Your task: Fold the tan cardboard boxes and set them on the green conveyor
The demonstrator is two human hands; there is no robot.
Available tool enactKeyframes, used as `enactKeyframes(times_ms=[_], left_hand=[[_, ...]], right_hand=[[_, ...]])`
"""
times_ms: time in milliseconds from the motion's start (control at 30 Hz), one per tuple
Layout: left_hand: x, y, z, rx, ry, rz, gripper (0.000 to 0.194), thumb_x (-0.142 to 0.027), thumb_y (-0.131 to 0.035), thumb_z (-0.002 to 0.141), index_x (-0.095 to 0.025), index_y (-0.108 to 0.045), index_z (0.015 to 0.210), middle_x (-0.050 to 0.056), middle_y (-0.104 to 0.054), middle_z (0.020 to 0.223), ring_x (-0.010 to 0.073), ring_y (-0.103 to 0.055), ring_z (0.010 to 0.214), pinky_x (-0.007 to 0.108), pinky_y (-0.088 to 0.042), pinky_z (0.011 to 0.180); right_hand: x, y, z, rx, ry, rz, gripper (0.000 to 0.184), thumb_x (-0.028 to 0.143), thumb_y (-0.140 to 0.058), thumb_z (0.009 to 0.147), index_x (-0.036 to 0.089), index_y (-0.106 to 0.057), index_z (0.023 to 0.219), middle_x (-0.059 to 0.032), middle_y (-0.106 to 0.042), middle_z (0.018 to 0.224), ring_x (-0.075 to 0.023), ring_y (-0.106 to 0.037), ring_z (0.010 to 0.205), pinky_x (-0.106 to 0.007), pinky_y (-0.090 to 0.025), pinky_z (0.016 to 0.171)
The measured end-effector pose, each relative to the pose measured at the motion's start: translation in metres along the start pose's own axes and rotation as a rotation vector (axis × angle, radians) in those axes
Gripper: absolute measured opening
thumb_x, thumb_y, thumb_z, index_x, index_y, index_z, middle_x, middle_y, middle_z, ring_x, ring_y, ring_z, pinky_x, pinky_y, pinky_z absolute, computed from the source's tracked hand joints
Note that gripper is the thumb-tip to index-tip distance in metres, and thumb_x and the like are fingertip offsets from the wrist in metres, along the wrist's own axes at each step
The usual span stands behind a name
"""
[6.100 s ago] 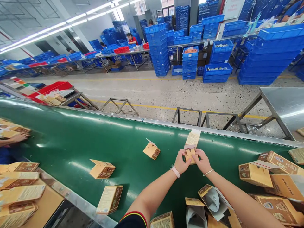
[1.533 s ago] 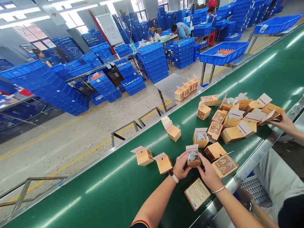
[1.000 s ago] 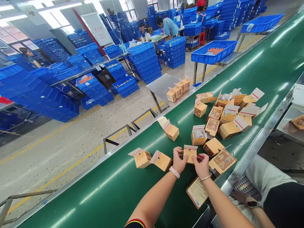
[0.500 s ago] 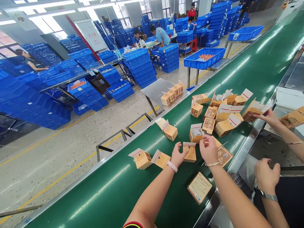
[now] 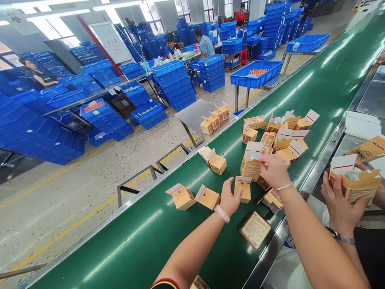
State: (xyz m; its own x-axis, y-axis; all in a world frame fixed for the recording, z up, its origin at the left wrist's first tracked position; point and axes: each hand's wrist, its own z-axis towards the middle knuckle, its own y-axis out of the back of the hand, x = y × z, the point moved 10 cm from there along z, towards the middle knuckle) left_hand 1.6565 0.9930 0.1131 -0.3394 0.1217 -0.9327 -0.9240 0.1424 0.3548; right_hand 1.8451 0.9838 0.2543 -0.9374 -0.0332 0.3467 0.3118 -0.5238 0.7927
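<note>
Here we go, our right hand [image 5: 273,170] pinches the flap of a box [image 5: 254,151], our left hand [image 5: 231,196] open just beside another box [image 5: 243,192] on the green belt [image 5: 120,237].

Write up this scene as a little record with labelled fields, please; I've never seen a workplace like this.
Place: factory hall with a green conveyor belt
Left hand: open, beside a kraft carton
Right hand: fingers at the white flap of another carton
Co-worker: hands hold an open carton beside the belt
Nearby: loose cartons lying on the belt
Background: stacked blue crates, and a blue crate of small orange items
</note>
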Motion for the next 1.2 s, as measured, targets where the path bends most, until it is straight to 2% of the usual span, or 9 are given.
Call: enactKeyframes(times_ms=[100,200,267,367,500,667,833,1100,1200], left_hand=[[-0.033,0.047,-0.052,-0.089,-0.333,-0.048,0.037,-0.034,-0.059,0.085,-0.023,-0.052,0.120,0.011,-0.061,0.115,0.0241,-0.060,0.106,0.038,-0.053,0.085],[-0.034,0.091,-0.109,-0.172,-0.594,0.007,0.057,-0.042,-0.060,0.084,-0.024,-0.040,0.134,0.015,-0.052,0.129,0.0293,-0.053,0.120,0.045,-0.051,0.091],[-0.013,0.098,-0.134,-0.089,-0.668,0.144,0.067,-0.042,-0.058,0.086,-0.022,-0.029,0.144,0.018,-0.044,0.140,0.0319,-0.046,0.130,0.050,-0.046,0.099],[0.031,0.092,-0.151,0.088,-0.722,0.352,0.073,-0.034,-0.053,0.089,-0.021,-0.016,0.150,0.020,-0.044,0.142,0.0321,-0.041,0.136,0.050,-0.045,0.100],[0.068,0.080,-0.146,0.268,-0.793,0.485,0.072,-0.034,-0.052,0.090,-0.026,-0.014,0.151,0.017,-0.055,0.134,0.0342,-0.041,0.136,0.049,-0.045,0.093],[0.056,0.068,-0.119,0.379,-0.848,0.432,0.073,-0.052,-0.052,0.088,-0.028,-0.020,0.149,0.017,-0.056,0.134,0.0363,-0.040,0.136,0.049,-0.040,0.095],[0.049,0.069,-0.085,0.353,-0.695,0.376,0.078,-0.062,-0.044,0.087,-0.020,-0.022,0.150,0.019,-0.053,0.137,0.0327,-0.044,0.133,0.047,-0.037,0.100],[0.052,0.060,-0.099,0.439,-1.054,0.572,0.048,-0.048,-0.051,0.090,-0.030,-0.050,0.134,0.008,-0.065,0.126,0.0309,-0.032,0.140,0.043,-0.022,0.103],[0.053,0.042,-0.104,0.499,-1.055,0.605,0.043,-0.046,-0.052,0.090,-0.031,-0.053,0.131,0.005,-0.068,0.122,0.0292,-0.036,0.137,0.042,-0.024,0.101]], right_hand=[[0.042,0.060,-0.018,-0.069,0.121,0.195,0.018,0.026,-0.050,0.087,0.020,-0.065,0.080,-0.0058,-0.063,0.076,-0.0204,-0.054,0.077,-0.034,-0.036,0.073],[0.104,0.081,-0.062,-0.045,0.252,0.291,0.019,0.012,-0.046,0.088,0.021,-0.061,0.081,-0.0016,-0.063,0.074,-0.0158,-0.051,0.069,-0.033,-0.030,0.071],[0.138,0.064,-0.100,-0.050,0.287,0.331,0.022,0.005,-0.044,0.086,0.020,-0.060,0.084,-0.0008,-0.065,0.076,-0.0146,-0.050,0.069,-0.034,-0.027,0.070],[0.158,0.007,-0.157,-0.045,0.290,0.408,0.021,0.003,-0.045,0.086,0.020,-0.057,0.082,0.0012,-0.063,0.071,-0.0145,-0.049,0.068,-0.034,-0.028,0.070],[0.142,-0.051,-0.214,-0.137,0.354,0.492,0.035,0.005,-0.044,0.088,0.022,-0.053,0.117,-0.0045,-0.065,0.095,-0.0191,-0.057,0.091,-0.038,-0.042,0.082],[0.099,-0.093,-0.232,-0.152,0.185,0.413,0.073,0.012,-0.046,0.090,0.022,-0.011,0.153,-0.0174,-0.033,0.150,-0.0306,-0.038,0.135,-0.049,-0.048,0.095],[0.116,-0.099,-0.234,-0.114,0.395,0.454,0.076,0.003,-0.044,0.087,0.023,-0.014,0.153,-0.0109,-0.037,0.150,-0.0260,-0.025,0.143,-0.047,-0.046,0.102],[0.104,-0.104,-0.241,-0.026,0.341,0.536,0.076,0.012,-0.047,0.086,0.021,-0.013,0.154,-0.0110,-0.031,0.152,-0.0294,-0.022,0.143,-0.052,-0.044,0.104],[0.092,-0.111,-0.233,-0.016,0.322,0.514,0.063,0.019,-0.050,0.088,0.024,-0.032,0.149,-0.0106,-0.048,0.142,-0.0303,-0.032,0.139,-0.054,-0.046,0.102]])
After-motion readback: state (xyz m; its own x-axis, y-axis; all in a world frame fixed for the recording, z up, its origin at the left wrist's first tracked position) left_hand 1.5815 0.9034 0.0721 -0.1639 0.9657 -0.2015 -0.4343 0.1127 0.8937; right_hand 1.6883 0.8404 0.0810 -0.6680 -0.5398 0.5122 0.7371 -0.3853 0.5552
